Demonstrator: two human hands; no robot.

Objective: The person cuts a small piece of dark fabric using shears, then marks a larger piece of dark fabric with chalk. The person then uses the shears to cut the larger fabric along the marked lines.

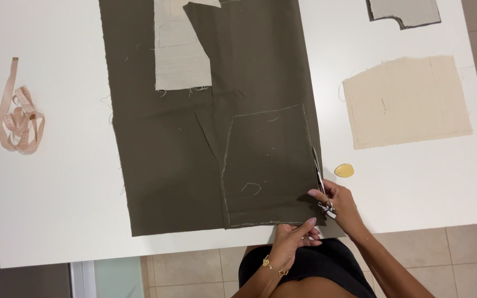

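Two hands at olive cloth (211, 138) on tabletop (56, 193). R hand (339, 203) gripped on scissors (320, 179) at cloth's rt edge. L hand (292, 238) pinches cloth hem, fingers closed.

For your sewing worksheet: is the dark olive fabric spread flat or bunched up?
Spread flat: the dark olive fabric lies smooth on the white table, chalk lines showing.

three cream cloth pieces (407, 102) — one scissors (319, 176)
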